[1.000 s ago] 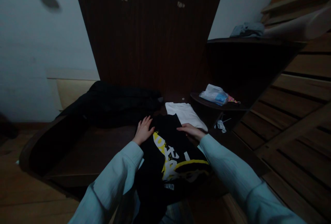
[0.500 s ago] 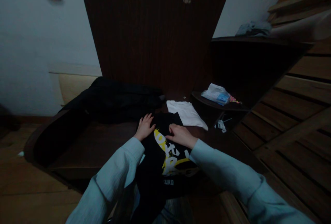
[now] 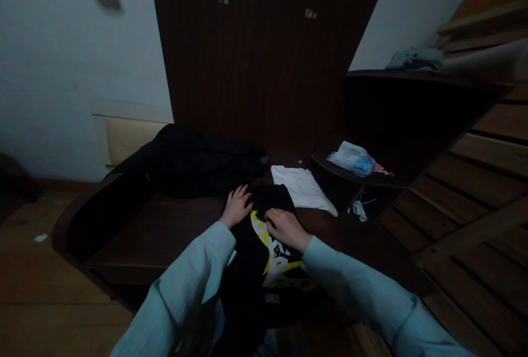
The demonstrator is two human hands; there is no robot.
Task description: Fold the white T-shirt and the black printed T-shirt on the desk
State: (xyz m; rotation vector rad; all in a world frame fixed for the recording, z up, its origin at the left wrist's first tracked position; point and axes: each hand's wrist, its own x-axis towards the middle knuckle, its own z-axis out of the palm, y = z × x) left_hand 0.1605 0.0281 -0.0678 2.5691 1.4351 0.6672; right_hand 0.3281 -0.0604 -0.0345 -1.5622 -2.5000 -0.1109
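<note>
A black T-shirt [image 3: 268, 269] with a yellow and white print lies on a dark wooden surface [image 3: 165, 230] in front of me. My left hand [image 3: 236, 207] rests flat on the shirt's left upper edge, fingers spread. My right hand [image 3: 284, 228] presses on the middle of the shirt over the print, its fingers curled down onto the cloth. Both arms wear pale blue sleeves. Just beyond the shirt lies a folded white garment [image 3: 303, 187].
A heap of dark clothing [image 3: 193, 160] lies at the back left. A low round shelf [image 3: 363, 176] to the right holds a plastic bag [image 3: 351, 159]. Wooden slats [image 3: 478, 181] rise on the right, and a dark wardrobe door [image 3: 264, 54] stands behind.
My right hand has slid left from the shirt's right edge onto the middle of the print, narrowing the shirt. The left hand has stayed at the left edge.
</note>
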